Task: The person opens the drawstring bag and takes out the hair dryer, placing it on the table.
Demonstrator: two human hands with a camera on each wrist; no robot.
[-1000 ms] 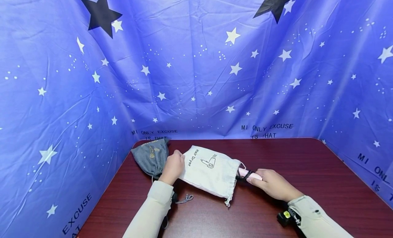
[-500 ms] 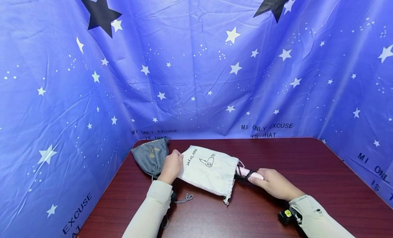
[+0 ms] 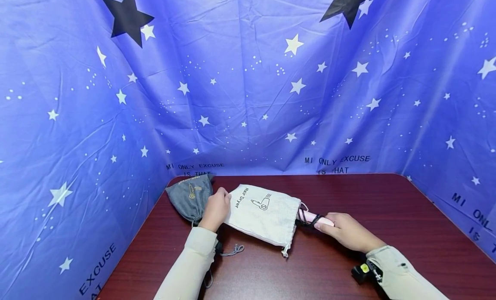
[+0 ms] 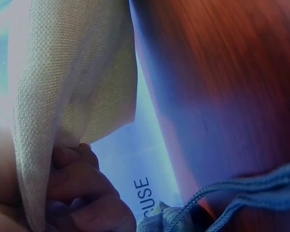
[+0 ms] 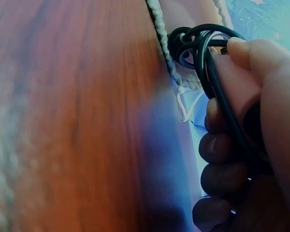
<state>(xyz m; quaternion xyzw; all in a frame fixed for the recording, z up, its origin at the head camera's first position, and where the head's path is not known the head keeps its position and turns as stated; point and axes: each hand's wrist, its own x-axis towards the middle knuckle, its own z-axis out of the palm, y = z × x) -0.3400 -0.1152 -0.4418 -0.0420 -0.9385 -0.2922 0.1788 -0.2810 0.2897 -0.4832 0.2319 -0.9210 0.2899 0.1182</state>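
Observation:
A white drawstring bag (image 3: pixel 267 220), printed "Hair Dryer", stretches between my two hands. My left hand (image 3: pixel 218 208) pinches its closed corner; in the left wrist view the fingers (image 4: pixel 89 193) curl under the pale cloth (image 4: pixel 94 72). From the bag's mouth on the right sticks the pink handle of a hair dryer (image 3: pixel 315 219), its black cord (image 3: pixel 306 218) wound around it. My right hand (image 3: pixel 346 231) grips that handle, and the right wrist view shows the curled fingers (image 5: pixel 217 147) beside the looped cord (image 5: pixel 203 58). The rest of the dryer is hidden inside the bag.
Just left of my left hand lies a grey drawstring bag (image 3: pixel 190 199) with a yellow dryer print. Its grey cord (image 3: pixel 234 250) trails on the dark red wooden table (image 3: pixel 294 278). A blue star-patterned curtain (image 3: pixel 248 97) encloses the back and sides.
The white bag and my left hand have shifted slightly left. My right hand has moved slightly right, and a little more of the pink handle and cord shows outside the bag's mouth.

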